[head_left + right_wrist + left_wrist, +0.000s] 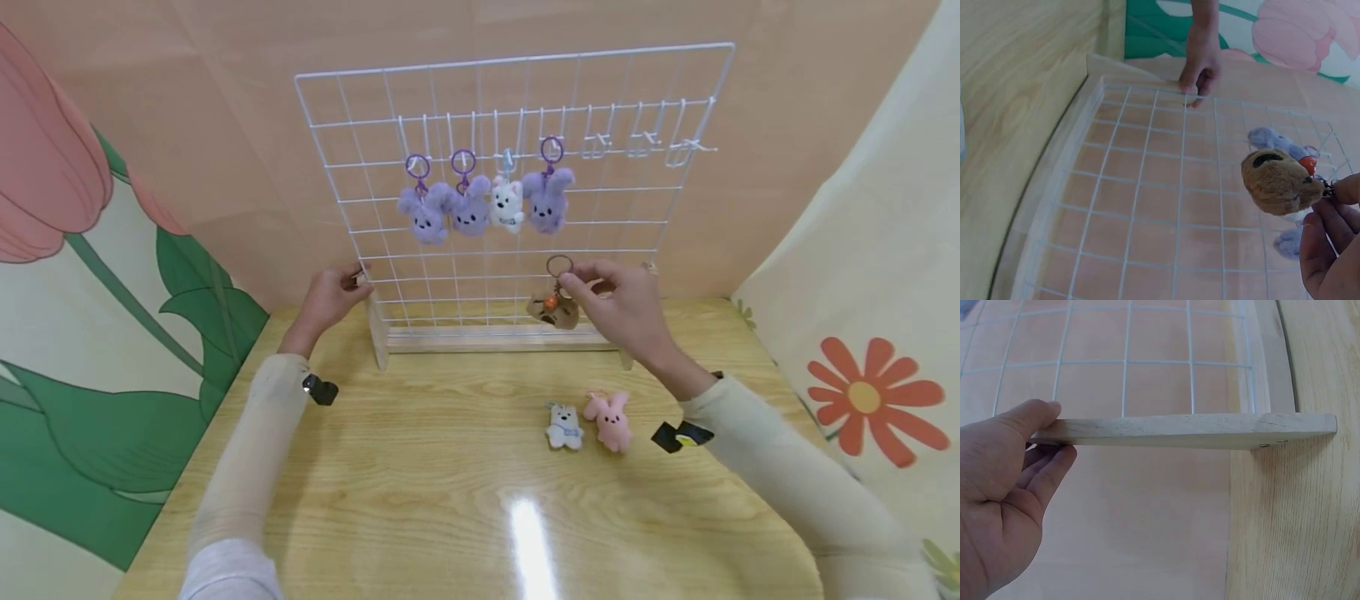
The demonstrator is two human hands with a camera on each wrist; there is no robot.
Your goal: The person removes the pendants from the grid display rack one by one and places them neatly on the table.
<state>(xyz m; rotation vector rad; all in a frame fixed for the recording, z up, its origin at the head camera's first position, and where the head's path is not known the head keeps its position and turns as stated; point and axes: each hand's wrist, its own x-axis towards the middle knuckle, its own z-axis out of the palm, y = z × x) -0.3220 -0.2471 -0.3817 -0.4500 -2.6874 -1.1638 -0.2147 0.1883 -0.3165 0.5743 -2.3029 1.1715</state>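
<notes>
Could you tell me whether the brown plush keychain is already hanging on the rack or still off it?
Off it. The right hand pinches the brown plush keychain by its ring, below the hooks; it hangs from the fingers.

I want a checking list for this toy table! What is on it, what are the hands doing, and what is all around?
Surface: wooden table, with a glare streak.
Job's things: brown plush keychain; white wire grid rack holding three purple bunnies and one white plush.
Clutter: small white plush and pink bunny lying on the table.
Hands: left hand grips the rack's wooden foot; right hand pinches the brown keychain.
Cables: nothing seen.
Surroundings: peach backdrop, flower-print panels either side.
</notes>
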